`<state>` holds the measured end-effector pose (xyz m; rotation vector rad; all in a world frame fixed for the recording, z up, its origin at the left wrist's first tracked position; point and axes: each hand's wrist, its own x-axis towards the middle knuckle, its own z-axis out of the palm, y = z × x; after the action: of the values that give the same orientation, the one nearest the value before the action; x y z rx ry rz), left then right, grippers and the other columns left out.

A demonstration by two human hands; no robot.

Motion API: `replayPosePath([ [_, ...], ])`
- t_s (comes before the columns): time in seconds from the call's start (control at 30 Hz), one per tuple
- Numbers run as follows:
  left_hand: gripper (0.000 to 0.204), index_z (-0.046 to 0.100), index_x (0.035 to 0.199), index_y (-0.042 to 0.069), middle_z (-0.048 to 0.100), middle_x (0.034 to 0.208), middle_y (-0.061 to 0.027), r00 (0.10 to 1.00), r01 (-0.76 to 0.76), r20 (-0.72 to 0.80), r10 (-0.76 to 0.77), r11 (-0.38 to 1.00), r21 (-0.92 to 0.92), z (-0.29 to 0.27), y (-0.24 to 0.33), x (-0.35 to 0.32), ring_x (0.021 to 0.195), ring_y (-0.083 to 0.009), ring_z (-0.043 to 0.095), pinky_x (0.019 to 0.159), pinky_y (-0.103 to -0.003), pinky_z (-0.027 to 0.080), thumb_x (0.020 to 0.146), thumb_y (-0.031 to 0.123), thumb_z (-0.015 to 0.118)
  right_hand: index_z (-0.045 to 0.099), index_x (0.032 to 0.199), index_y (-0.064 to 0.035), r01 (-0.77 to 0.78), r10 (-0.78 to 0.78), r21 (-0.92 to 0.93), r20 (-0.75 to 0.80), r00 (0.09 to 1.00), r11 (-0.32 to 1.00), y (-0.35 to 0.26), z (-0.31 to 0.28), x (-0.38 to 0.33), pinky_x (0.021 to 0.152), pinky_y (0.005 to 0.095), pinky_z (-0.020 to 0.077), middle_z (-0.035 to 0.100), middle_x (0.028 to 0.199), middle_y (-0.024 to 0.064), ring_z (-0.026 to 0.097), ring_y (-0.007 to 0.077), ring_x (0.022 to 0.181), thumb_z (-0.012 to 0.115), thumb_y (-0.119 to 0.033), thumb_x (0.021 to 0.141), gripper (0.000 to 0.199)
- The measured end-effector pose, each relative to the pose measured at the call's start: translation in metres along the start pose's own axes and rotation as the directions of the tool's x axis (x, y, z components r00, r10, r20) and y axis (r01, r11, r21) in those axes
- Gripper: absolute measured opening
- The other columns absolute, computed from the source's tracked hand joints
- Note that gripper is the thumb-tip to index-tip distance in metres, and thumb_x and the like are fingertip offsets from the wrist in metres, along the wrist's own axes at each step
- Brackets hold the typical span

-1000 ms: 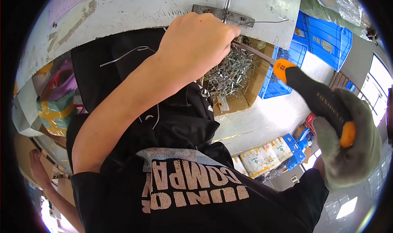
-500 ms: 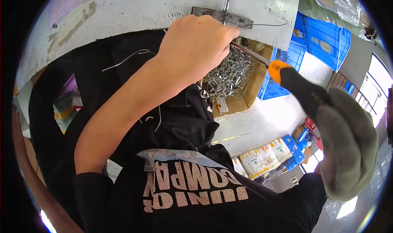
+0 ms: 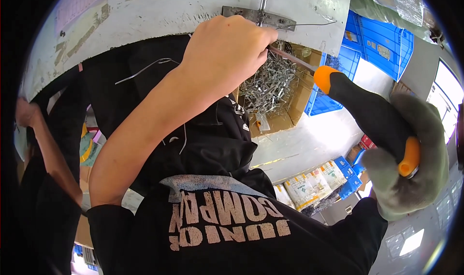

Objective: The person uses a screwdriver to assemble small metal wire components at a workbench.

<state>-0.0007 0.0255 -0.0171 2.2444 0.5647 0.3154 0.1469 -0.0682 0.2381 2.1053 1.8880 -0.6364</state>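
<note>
My bare left hand [image 3: 231, 45] is closed, back upward, at the workbench edge in front of a flat metal bar [image 3: 234, 13] with a rod standing off it. What its fingers grip is hidden. A thin bent wire [image 3: 311, 24] sticks out past my hand along the bar. My gloved right hand [image 3: 415, 178] is wrapped around the butt of a screwdriver [image 3: 360, 101] with a black and orange handle. The screwdriver's metal shaft slants up toward my left fingers, and its tip is hidden by them. A looped wire [image 3: 140, 74] shows left of my left forearm.
Below the bench edge a cardboard box [image 3: 302, 98] holds many metal scraps. Blue crates [image 3: 379, 45] stand to the right. White sacks [image 3: 309, 188] lie farther off. At the far left another person's bare forearm [image 3: 53, 149] is near the workbench [image 3: 159, 14].
The right glove has shifted on the handle, and its orange butt now shows. My left hand has moved slightly left. The other person's hand at the far left has come into view.
</note>
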Motion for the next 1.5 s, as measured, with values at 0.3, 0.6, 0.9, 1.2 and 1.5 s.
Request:
replayPosePath([
  [0.3, 0.011, 0.071, 0.091, 0.010, 0.069, 0.074, -0.0097, 1.000, 0.002, 0.024, -0.003, 0.999, 0.034, 0.000, 0.001, 0.001, 0.071, -0.0309, 0.069, 0.064, -0.042, 0.056, 0.082, 0.018, 0.071, 0.059, 0.122, 0.0050, 0.460, -0.467, -0.335, 0.063, 0.882, 0.822, 0.011, -0.006, 0.008, 0.076, 0.0340, 0.0606, 0.067, 0.114, 0.0242, 0.071, 0.0327, 0.099, 0.083, -0.017, 0.080, 0.053],
  [0.6, 0.011, 0.071, 0.090, 0.009, 0.068, 0.072, -0.0121, 0.999, 0.014, 0.037, -0.015, 1.000, 0.011, -0.001, 0.000, 0.000, 0.069, -0.0323, 0.069, 0.063, -0.043, 0.056, 0.083, 0.017, 0.070, 0.057, 0.126, 0.0048, 0.087, -0.091, -0.341, 0.004, 0.996, 0.936, 0.009, -0.003, -0.019, 0.074, 0.0309, 0.0597, 0.065, 0.116, 0.0247, 0.072, 0.0311, 0.096, 0.085, -0.031, 0.077, 0.067],
  [0.9, 0.013, 0.073, 0.093, 0.009, 0.069, 0.074, -0.0130, 1.000, 0.004, 0.025, -0.004, 1.000, -0.003, -0.001, 0.000, 0.001, 0.072, -0.0320, 0.070, 0.064, -0.042, 0.056, 0.082, 0.016, 0.071, 0.060, 0.122, 0.0055, 0.461, -0.475, -0.162, -0.064, 0.878, 0.873, -0.006, 0.008, 0.019, 0.078, 0.0343, 0.0609, 0.058, 0.130, 0.0268, 0.070, 0.0316, 0.102, 0.078, -0.013, 0.083, 0.047],
  [1.2, 0.015, 0.074, 0.097, 0.011, 0.069, 0.076, -0.0128, 1.000, 0.003, 0.006, -0.003, 1.000, 0.027, 0.003, 0.003, 0.003, 0.073, -0.0324, 0.070, 0.065, -0.042, 0.057, 0.082, 0.015, 0.071, 0.061, 0.122, 0.0051, 0.199, -0.198, -0.283, 0.033, 0.980, 0.938, -0.027, -0.007, 0.012, 0.080, 0.0361, 0.0610, 0.057, 0.132, 0.0281, 0.070, 0.0360, 0.102, 0.080, -0.008, 0.079, 0.048],
  [1.5, 0.018, 0.074, 0.100, 0.013, 0.069, 0.076, -0.0126, 1.000, 0.008, 0.015, -0.009, 0.999, 0.034, -0.001, 0.003, 0.001, 0.072, -0.0325, 0.070, 0.065, -0.042, 0.057, 0.083, 0.015, 0.070, 0.062, 0.120, 0.0031, 0.297, -0.295, -0.125, 0.035, 0.955, 0.947, -0.004, -0.007, 0.022, 0.080, 0.0360, 0.0602, 0.060, 0.128, 0.0277, 0.070, 0.0354, 0.101, 0.080, -0.014, 0.078, 0.049],
])
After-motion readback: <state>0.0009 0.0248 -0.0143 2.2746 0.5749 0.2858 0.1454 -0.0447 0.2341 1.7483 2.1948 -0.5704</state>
